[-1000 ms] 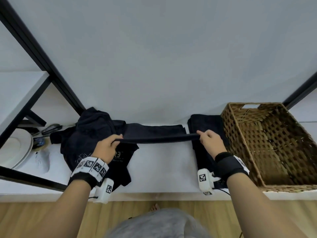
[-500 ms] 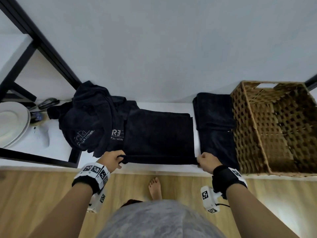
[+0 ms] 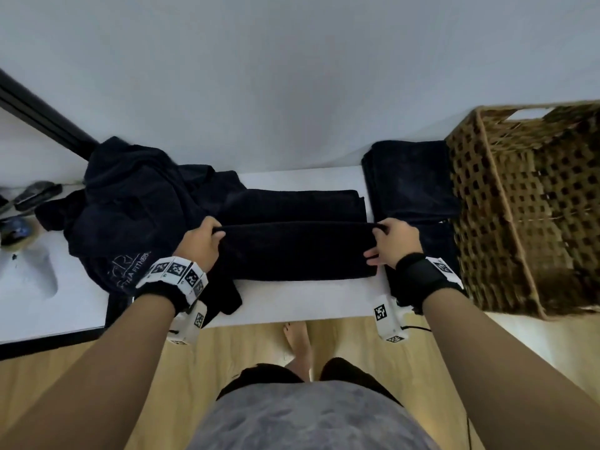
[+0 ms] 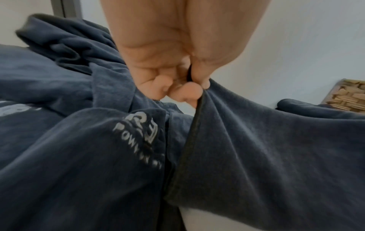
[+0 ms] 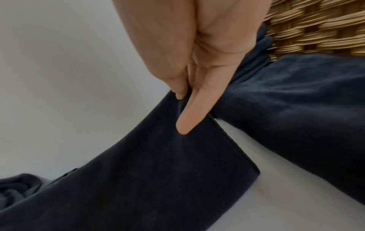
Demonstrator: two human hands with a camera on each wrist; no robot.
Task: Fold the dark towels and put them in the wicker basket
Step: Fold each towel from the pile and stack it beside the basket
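Towel [image 3: 292, 251] at frame centre pinched at both ends, left hand [image 3: 201, 245] and right hand [image 3: 394, 243] lifting its edge to fold it

The head camera looks steeply down from above at the white table [image 3: 292, 306]. The 2 wrist cameras sit close, facing along each palm. All 3 views share the dark towel [image 3: 292, 251] and the wicker basket [image 3: 519, 206].
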